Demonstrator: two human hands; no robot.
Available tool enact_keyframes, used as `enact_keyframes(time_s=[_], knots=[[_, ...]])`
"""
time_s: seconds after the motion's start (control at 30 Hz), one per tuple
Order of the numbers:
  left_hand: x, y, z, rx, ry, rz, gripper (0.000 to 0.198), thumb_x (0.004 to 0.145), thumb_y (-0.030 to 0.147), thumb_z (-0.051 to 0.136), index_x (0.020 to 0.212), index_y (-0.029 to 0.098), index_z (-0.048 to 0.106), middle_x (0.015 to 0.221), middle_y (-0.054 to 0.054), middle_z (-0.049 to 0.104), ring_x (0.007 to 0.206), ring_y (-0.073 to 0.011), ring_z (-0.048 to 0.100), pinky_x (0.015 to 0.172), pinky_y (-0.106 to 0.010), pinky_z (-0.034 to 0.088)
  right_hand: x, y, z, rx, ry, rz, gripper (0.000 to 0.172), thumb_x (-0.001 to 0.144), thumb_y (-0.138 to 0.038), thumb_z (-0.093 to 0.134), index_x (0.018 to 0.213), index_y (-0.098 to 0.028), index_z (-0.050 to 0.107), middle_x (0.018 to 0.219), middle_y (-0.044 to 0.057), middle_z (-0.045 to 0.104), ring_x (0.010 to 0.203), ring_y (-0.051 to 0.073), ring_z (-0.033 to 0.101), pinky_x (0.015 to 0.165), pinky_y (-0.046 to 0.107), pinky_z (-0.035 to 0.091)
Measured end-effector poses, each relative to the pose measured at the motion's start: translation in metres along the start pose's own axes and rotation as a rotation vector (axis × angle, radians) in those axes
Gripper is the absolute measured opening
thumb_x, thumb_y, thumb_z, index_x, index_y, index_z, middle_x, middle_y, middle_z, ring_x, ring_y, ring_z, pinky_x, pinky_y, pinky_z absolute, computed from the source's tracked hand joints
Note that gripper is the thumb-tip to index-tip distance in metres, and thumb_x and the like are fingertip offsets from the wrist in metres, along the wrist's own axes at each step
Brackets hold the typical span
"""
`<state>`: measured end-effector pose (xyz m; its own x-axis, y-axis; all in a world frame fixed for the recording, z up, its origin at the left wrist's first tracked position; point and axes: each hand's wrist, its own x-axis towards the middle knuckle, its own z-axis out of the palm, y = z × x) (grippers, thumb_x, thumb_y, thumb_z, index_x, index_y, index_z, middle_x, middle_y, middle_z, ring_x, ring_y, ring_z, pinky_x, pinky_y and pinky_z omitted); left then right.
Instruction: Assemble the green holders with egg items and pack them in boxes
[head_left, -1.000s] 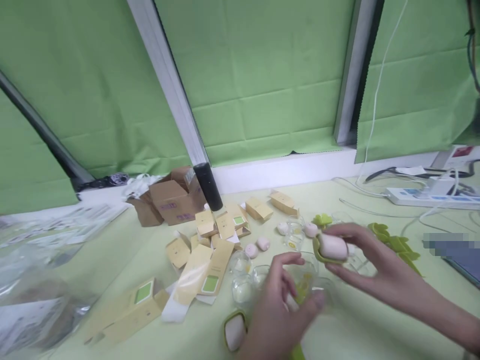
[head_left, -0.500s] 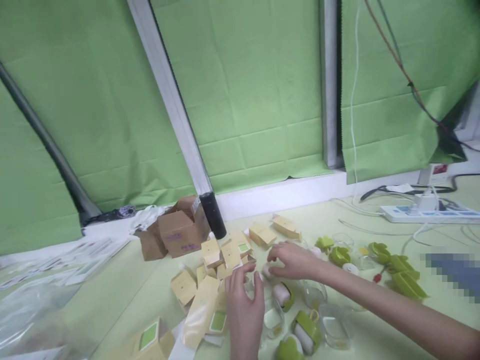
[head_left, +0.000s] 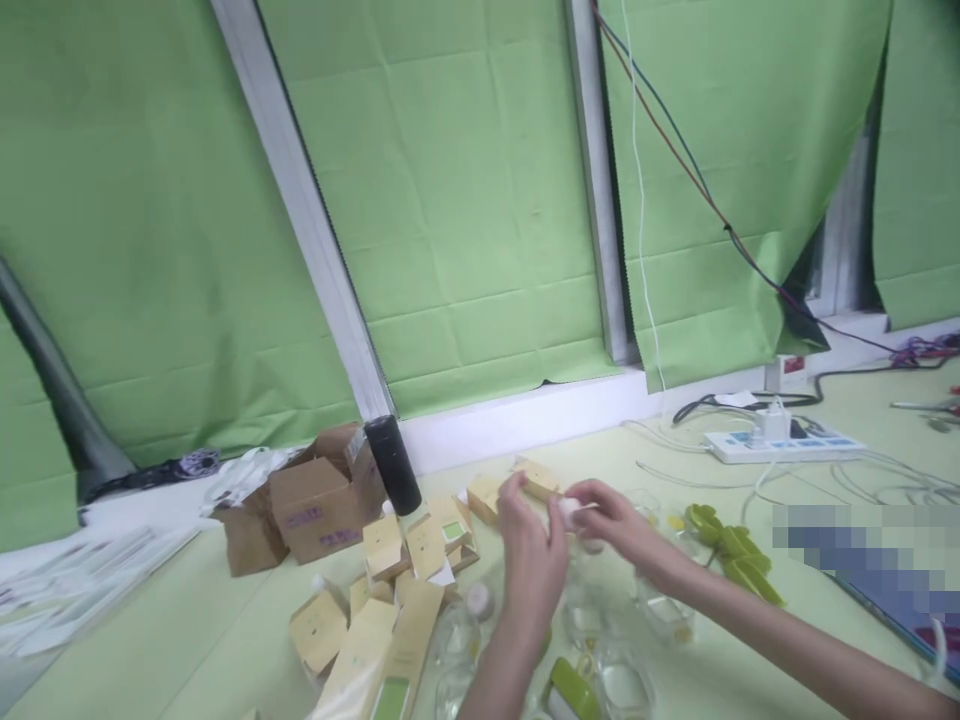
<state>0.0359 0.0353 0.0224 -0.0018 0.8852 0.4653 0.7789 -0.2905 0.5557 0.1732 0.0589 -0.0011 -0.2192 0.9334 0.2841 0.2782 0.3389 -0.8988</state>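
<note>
My left hand (head_left: 531, 560) and my right hand (head_left: 609, 520) meet above the table, fingers pinched together around a small pale pink round piece (head_left: 570, 510). Below them lie several clear plastic cups (head_left: 654, 612) and a green-and-white part (head_left: 571, 694). Small yellow cartons (head_left: 390, 560) are scattered just left of my hands, with one more yellow carton (head_left: 537, 478) behind my fingers.
Brown cardboard boxes (head_left: 307, 508) and a black cylinder (head_left: 393, 464) stand at the back left. Green leaf-shaped pieces (head_left: 731, 555) lie to the right. A white power strip (head_left: 780, 446) with cables sits far right. Green cloth (head_left: 465, 200) covers the windows behind.
Both hands rose from the table and came together around the pink piece. The view tilted upward and shifted right, so the items sit lower in the picture.
</note>
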Motion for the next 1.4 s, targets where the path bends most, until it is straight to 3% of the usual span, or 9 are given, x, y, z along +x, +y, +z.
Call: enact_keyframes(time_s=[0.13, 0.33, 0.5, 0.6, 0.73, 0.87, 1.03, 1.3, 1.4], knots=[[0.044, 0.011, 0.052, 0.082, -0.315, 0.112, 0.026, 0.080, 0.026, 0.063, 0.102, 0.013, 0.060, 0.108, -0.010, 0.061, 0.113, -0.0278, 0.050, 0.100, -0.049, 0.035, -0.050, 0.010, -0.064, 0.349, 0.260, 0.200, 0.033, 0.086, -0.043, 0.045, 0.107, -0.021, 0.056, 0.103, 0.008, 0.068, 0.096, 0.025, 0.067, 0.078, 0.036, 0.057], [0.061, 0.017, 0.097, 0.022, -0.483, 0.159, 0.028, 0.086, 0.032, 0.058, 0.109, 0.016, 0.059, 0.124, -0.008, 0.056, 0.117, -0.0265, 0.049, 0.100, -0.053, 0.036, -0.105, 0.021, -0.107, 0.697, 0.358, 0.359, 0.026, 0.069, -0.038, 0.062, 0.088, -0.021, 0.066, 0.087, 0.012, 0.073, 0.085, 0.032, 0.069, 0.078, 0.045, 0.057], [0.037, 0.010, 0.058, -0.312, -0.427, 0.060, 0.019, 0.087, 0.030, 0.046, 0.102, 0.019, 0.050, 0.130, -0.013, 0.046, 0.121, -0.0229, 0.043, 0.102, -0.040, 0.031, -0.106, 0.024, -0.107, 0.888, 0.408, 0.388, 0.020, 0.066, -0.031, 0.066, 0.081, -0.020, 0.067, 0.093, 0.010, 0.072, 0.090, 0.030, 0.068, 0.085, 0.041, 0.057], [0.004, 0.004, 0.023, -0.524, -0.449, -0.054, 0.036, 0.093, 0.044, 0.012, 0.099, 0.021, 0.038, 0.099, -0.008, 0.059, 0.083, -0.0161, 0.058, 0.074, -0.032, 0.045, -0.092, 0.019, -0.091, 0.917, 0.347, 0.347, 0.015, 0.067, -0.032, 0.067, 0.075, -0.019, 0.066, 0.096, 0.009, 0.071, 0.095, 0.030, 0.067, 0.087, 0.040, 0.057], [-0.036, -0.005, -0.004, -0.915, -0.535, -0.373, 0.063, 0.079, 0.072, 0.003, 0.091, 0.022, 0.038, 0.087, -0.003, 0.057, 0.047, -0.0075, 0.045, 0.042, -0.021, 0.027, -0.079, -0.008, -0.061, 0.740, 0.158, 0.258, 0.032, 0.080, -0.047, 0.060, 0.099, -0.021, 0.065, 0.113, 0.008, 0.066, 0.112, 0.029, 0.059, 0.096, 0.041, 0.051], [-0.063, -0.009, -0.006, -1.272, -0.505, -0.536, 0.052, 0.072, 0.073, 0.049, 0.089, 0.026, 0.037, 0.077, 0.005, 0.056, 0.035, -0.0025, 0.036, 0.034, -0.017, 0.017, -0.077, -0.035, -0.041, 0.478, 0.038, 0.189, 0.051, 0.077, -0.049, 0.067, 0.121, -0.026, 0.052, 0.121, 0.009, 0.061, 0.114, 0.028, 0.058, 0.096, 0.043, 0.050], [-0.080, -0.005, -0.006, -1.426, -0.396, -0.442, 0.060, 0.062, 0.040, 0.081, 0.110, 0.022, 0.049, 0.101, -0.004, 0.062, 0.061, -0.0076, 0.055, 0.050, -0.019, 0.045, -0.079, -0.034, -0.025, 0.296, 0.034, -0.107, 0.032, 0.080, -0.039, 0.068, 0.105, -0.025, 0.056, 0.114, 0.008, 0.064, 0.112, 0.025, 0.059, 0.092, 0.039, 0.052], [-0.094, -0.012, -0.002, -1.710, -0.806, -0.479, 0.056, 0.080, 0.038, 0.063, 0.129, 0.031, 0.038, 0.107, -0.008, 0.061, 0.088, -0.0255, 0.067, 0.055, -0.029, 0.053, -0.102, -0.010, -0.005, -0.078, 0.001, -0.315, 0.036, 0.084, -0.023, 0.066, 0.116, -0.033, 0.052, 0.116, 0.001, 0.064, 0.109, 0.018, 0.061, 0.092, 0.028, 0.053], [-0.100, -0.011, 0.004, -1.832, -0.763, -0.539, 0.043, 0.077, 0.037, 0.060, 0.115, 0.024, 0.046, 0.091, -0.002, 0.059, 0.067, -0.0138, 0.064, 0.050, -0.023, 0.050, -0.106, -0.014, -0.002, -0.126, -0.086, -0.429, 0.041, 0.084, -0.019, 0.066, 0.118, -0.035, 0.051, 0.117, 0.000, 0.064, 0.109, 0.017, 0.061, 0.090, 0.023, 0.053]])
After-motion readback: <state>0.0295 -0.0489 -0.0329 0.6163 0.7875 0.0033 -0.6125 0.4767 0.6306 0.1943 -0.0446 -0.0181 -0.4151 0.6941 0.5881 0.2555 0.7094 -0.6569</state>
